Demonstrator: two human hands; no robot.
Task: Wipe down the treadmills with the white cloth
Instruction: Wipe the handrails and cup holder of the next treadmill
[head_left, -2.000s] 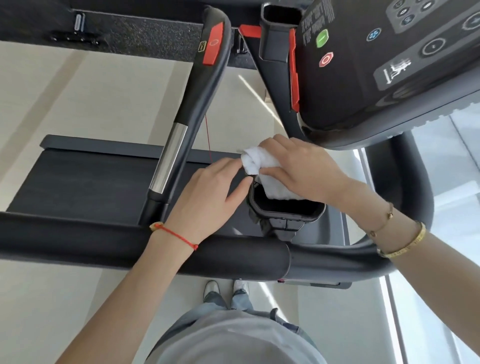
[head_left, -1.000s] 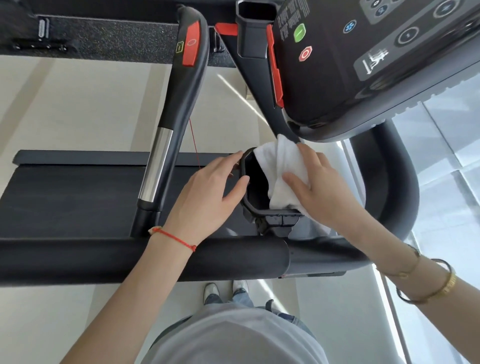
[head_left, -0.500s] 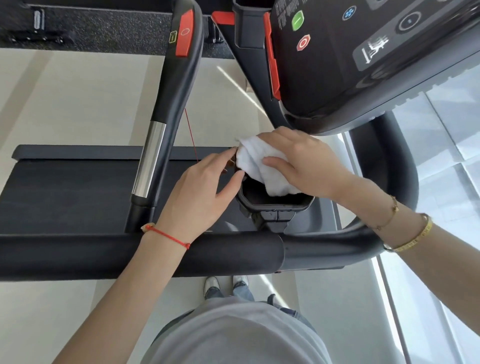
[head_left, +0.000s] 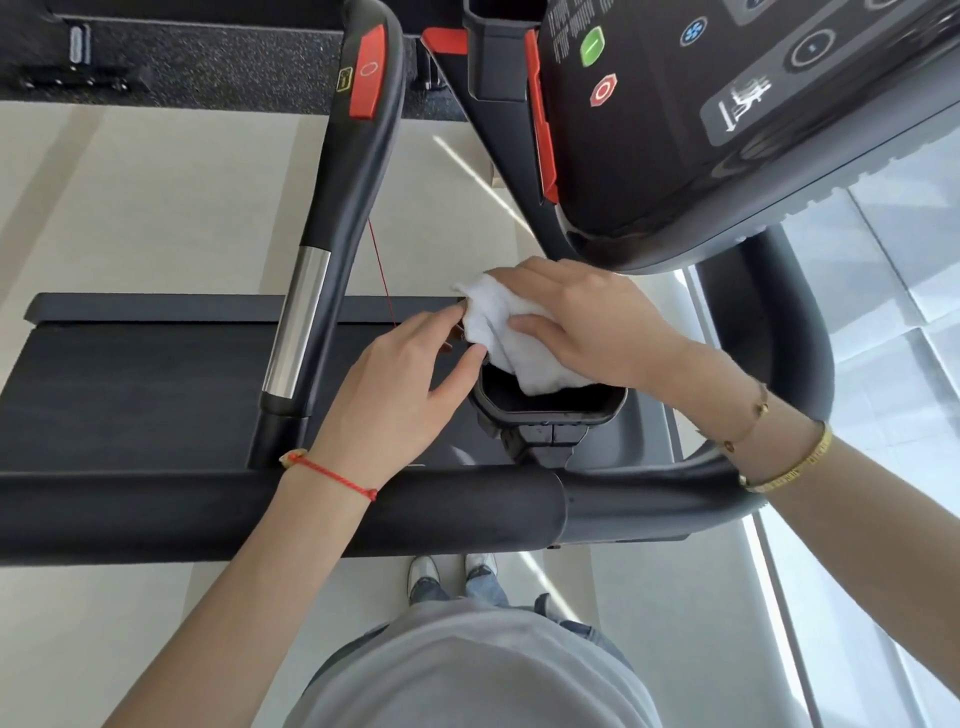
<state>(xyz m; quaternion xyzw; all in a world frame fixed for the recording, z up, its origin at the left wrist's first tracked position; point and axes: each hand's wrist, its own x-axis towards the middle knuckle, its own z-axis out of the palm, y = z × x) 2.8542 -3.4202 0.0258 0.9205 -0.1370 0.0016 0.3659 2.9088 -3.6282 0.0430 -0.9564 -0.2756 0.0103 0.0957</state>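
The right hand (head_left: 587, 325) grips a crumpled white cloth (head_left: 511, 332), thumb curled under one side and fingers folded over the top, pressing it down into the far edge of a black, angular plastic cup holder (head_left: 550, 410). Part of the cloth hangs inside the holder's opening. Two thin gold bracelets (head_left: 779, 447) sit on that wrist. The left hand (head_left: 400, 389) rests against the left side of the same holder, fingers loosely extended with their tips touching the cloth and the thumb lying on the holder's rim; it grasps nothing. A red string bracelet (head_left: 332, 473) circles the left wrist.

The holder is mounted just beyond a thick black padded crossbar (head_left: 156, 514) that runs across the view under both forearms. To the left, a black handlebar with a silver metal section (head_left: 296, 327) rises toward a red button pad (head_left: 368, 73). Behind it lies the dark treadmill running belt (head_left: 130, 389). Above the right hand is the black treadmill console (head_left: 727, 130), with a green button (head_left: 592, 45) and a red stop button (head_left: 603, 91). A thin red cord (head_left: 382, 270) hangs near the cloth. Below, pale flooring (head_left: 130, 208) and the person's grey shirt (head_left: 467, 670) show.
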